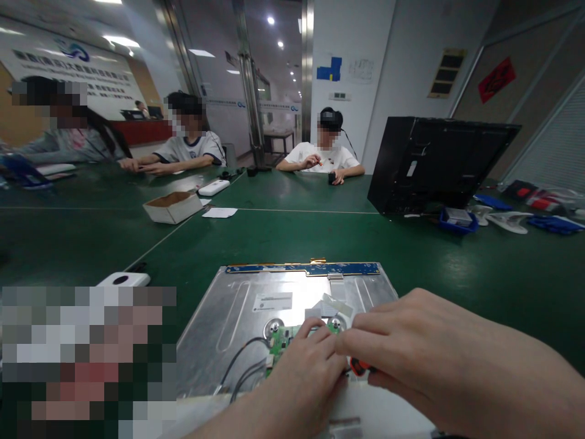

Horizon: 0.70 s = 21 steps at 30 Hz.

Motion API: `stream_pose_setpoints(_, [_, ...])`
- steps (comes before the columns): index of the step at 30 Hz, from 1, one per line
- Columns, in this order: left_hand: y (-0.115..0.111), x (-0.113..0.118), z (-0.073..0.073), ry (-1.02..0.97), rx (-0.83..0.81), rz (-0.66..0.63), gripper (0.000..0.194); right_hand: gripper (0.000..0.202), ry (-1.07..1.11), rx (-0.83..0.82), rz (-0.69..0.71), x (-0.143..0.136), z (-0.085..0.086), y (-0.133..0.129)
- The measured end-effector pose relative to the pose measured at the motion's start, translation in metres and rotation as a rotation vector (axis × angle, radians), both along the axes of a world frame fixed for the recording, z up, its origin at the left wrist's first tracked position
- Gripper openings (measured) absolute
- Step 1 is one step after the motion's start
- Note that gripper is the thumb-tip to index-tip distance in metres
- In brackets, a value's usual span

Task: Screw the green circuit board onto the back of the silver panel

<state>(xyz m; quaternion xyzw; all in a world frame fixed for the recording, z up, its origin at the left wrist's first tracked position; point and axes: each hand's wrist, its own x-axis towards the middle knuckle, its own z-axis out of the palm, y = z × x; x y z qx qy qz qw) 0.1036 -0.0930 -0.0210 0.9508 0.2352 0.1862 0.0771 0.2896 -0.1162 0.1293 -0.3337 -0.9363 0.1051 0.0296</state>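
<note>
A flat metal display panel (233,317) lies in front of me, with a blue circuit strip (292,268) along its far edge. A green circuit board (280,341) sits on the panel's near part, and dark cables run from its left side. My left hand (311,360) bends its fingers over this board and grips it. Close beside it, my right hand (406,341) is closed around an orange-and-black tool handle (359,367); the tool's tip is hidden. Clear tape (337,303) and a label (273,301) show on the metal.
A large black monitor (439,161) stands at the right, near a blue tray (458,221). An open cardboard box (173,207) and white papers (220,213) lie beyond on the green table (292,238). Several people sit across. A white device (123,279) is at left.
</note>
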Motion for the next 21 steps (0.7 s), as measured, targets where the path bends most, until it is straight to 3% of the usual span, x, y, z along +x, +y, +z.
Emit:
stream_pose_setpoints(17, [-0.001,-0.002,0.02,0.031,-0.163,-0.043,0.022,0.035,0.008,0.032,-0.009,0.001,-0.002,0.0])
stream_pose_setpoints(21, [0.0,-0.002,0.017,0.041,-0.175,-0.027,0.021,0.023,-0.027,0.012,-0.037,-0.003,0.003,0.001])
